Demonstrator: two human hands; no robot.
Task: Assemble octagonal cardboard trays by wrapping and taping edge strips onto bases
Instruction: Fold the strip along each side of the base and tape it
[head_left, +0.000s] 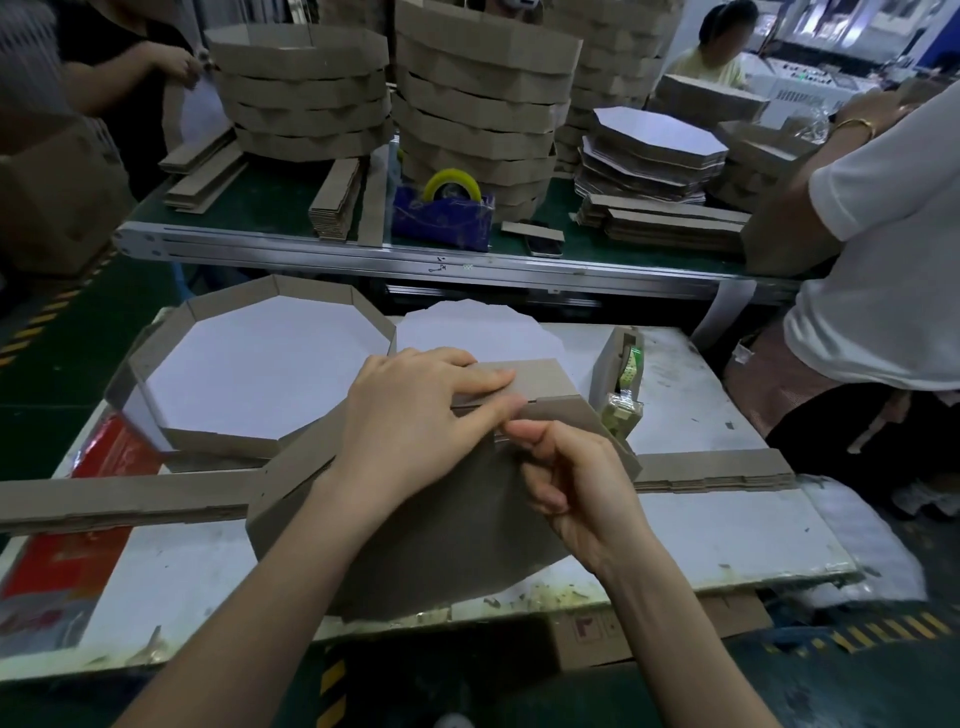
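Pressing corrugated brown strip (537, 373) onto octagonal tray (441, 525)

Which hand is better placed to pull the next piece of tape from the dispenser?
Probably the right hand: the tape dispenser stands close by, on the right of the table. The left hand presses flat on the strip joint and should keep it closed.

White stained counter (727, 535): finished tray (218, 441) left, flat base (467, 332) behind centre, tape dispenser (621, 379) right, long strips (104, 499) across the middle, upturned tray (441, 545) lying over them, red sheet (114, 457) at left edge. Far green counter (270, 202): tray stacks (306, 93), blue dispenser (441, 215), base stack (654, 150), strip piles (675, 223), phone (545, 244).
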